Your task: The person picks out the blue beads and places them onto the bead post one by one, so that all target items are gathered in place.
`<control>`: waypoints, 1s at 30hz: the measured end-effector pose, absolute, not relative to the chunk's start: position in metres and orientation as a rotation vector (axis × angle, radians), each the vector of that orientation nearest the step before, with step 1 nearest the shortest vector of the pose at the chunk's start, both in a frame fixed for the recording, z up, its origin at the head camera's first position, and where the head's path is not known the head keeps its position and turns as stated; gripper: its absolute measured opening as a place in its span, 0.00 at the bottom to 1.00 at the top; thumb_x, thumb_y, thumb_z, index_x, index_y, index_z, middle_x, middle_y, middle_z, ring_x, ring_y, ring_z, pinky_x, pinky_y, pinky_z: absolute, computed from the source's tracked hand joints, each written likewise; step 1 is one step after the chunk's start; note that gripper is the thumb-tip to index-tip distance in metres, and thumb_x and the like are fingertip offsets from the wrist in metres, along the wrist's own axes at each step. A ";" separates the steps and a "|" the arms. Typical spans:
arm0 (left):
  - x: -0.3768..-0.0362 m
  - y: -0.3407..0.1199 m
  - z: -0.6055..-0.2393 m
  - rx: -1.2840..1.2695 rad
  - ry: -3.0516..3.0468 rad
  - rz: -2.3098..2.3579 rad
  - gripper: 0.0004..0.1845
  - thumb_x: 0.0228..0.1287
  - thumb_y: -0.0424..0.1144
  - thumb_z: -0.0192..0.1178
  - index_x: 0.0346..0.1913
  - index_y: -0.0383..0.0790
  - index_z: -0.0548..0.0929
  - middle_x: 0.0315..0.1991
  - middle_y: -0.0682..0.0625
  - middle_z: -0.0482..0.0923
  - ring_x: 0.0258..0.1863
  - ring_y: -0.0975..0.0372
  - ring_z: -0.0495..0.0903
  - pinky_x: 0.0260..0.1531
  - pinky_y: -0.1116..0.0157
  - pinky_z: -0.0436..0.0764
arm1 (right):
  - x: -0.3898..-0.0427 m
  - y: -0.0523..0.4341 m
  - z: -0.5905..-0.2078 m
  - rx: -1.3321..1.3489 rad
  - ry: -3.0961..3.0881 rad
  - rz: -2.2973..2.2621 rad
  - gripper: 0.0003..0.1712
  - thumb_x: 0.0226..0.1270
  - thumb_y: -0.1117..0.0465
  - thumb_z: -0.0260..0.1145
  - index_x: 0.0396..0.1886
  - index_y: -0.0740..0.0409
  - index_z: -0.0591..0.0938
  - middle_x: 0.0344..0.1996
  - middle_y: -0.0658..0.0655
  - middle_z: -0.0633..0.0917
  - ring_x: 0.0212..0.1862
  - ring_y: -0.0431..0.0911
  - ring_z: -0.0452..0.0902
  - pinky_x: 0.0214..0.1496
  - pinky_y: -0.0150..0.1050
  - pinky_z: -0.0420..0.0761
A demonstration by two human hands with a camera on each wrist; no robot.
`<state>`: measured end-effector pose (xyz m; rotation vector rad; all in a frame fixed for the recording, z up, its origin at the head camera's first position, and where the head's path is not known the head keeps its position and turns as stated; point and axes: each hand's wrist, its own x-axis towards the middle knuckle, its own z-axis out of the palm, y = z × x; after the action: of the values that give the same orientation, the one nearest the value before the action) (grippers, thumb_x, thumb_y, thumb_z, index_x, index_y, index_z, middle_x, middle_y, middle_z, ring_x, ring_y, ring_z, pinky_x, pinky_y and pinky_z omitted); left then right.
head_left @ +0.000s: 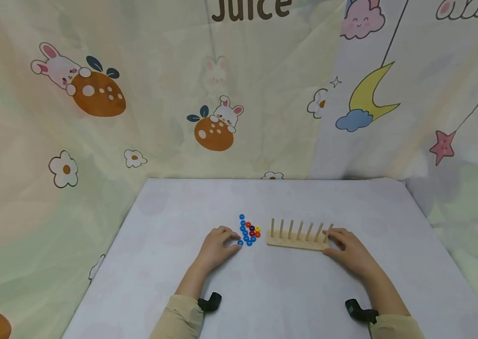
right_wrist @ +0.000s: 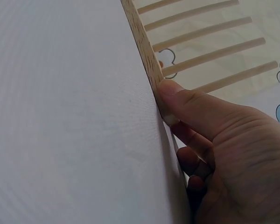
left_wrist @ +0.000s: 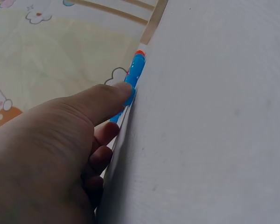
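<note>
Pinching a blue bead [head_left: 240,243] in the nearly closed left grip [head_left: 215,248]; holding the peg board [head_left: 294,243] by its end in the right grip [head_left: 352,250]. Likely light, hard, slippery: best taken across the rim.

The head view is taken from the 6 o'clock side of the table [head_left: 289,301], aimed toward 12 o'clock and downward, at widest range. Wrist views are taken close up, tilted, skimming the table; the left hand [left_wrist: 42,140] is framed from 8 o'clock, the right hand [right_wrist: 252,144] from 4 o'clock. The peg rack [head_left: 295,243] is shared by all views; the beads [left_wrist: 136,67] are shared by head and left wrist.
</note>
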<state>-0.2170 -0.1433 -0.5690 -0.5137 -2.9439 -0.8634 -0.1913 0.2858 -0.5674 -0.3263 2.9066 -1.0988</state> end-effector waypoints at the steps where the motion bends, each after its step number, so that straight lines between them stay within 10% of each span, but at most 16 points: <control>1: -0.217 -0.143 -0.569 -0.509 -2.941 -0.860 0.11 0.62 0.52 0.67 0.46 0.57 0.86 0.50 0.54 0.79 0.52 0.57 0.75 0.56 0.52 0.74 | -0.191 0.286 -0.567 -0.328 2.908 -1.097 0.37 0.61 0.43 0.71 0.65 0.59 0.76 0.64 0.63 0.74 0.68 0.65 0.64 0.64 0.65 0.65; 30: -0.232 -0.137 -0.522 -0.498 -2.955 -1.159 0.13 0.66 0.51 0.64 0.49 0.51 0.83 0.51 0.57 0.79 0.49 0.61 0.78 0.48 0.59 0.80 | -0.192 0.284 -0.569 -0.270 2.939 -1.062 0.38 0.62 0.40 0.69 0.65 0.56 0.76 0.64 0.63 0.74 0.68 0.66 0.64 0.64 0.67 0.64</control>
<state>-0.2322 -0.1370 -0.5219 -0.4978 -2.9552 -1.1593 -0.1919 0.2840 -0.5694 -0.2701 2.9390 -1.0617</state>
